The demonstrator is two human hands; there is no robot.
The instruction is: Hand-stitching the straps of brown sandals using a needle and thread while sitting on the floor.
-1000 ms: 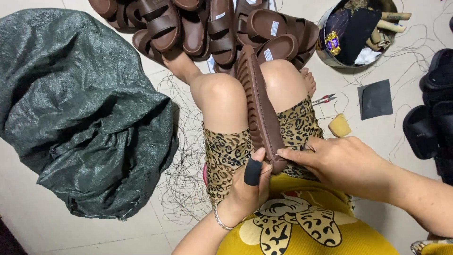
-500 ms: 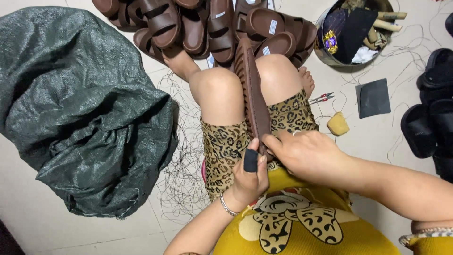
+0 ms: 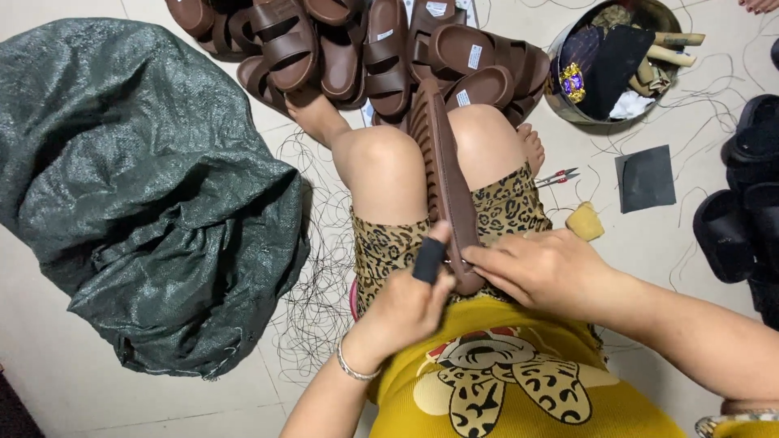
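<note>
Bright, even indoor light; soft shadows, sharp focus.

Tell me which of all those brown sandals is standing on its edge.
The brown sandal gripped between the knees, held at its near end by the left hand and right hand. The other brown sandals lie piled on the floor.

A brown sandal sole (image 3: 442, 174) stands on its edge between the knees, ridged tread facing left, toe end pointing toward the far pile, heel end resting on the lap, long and slightly curved.
</note>
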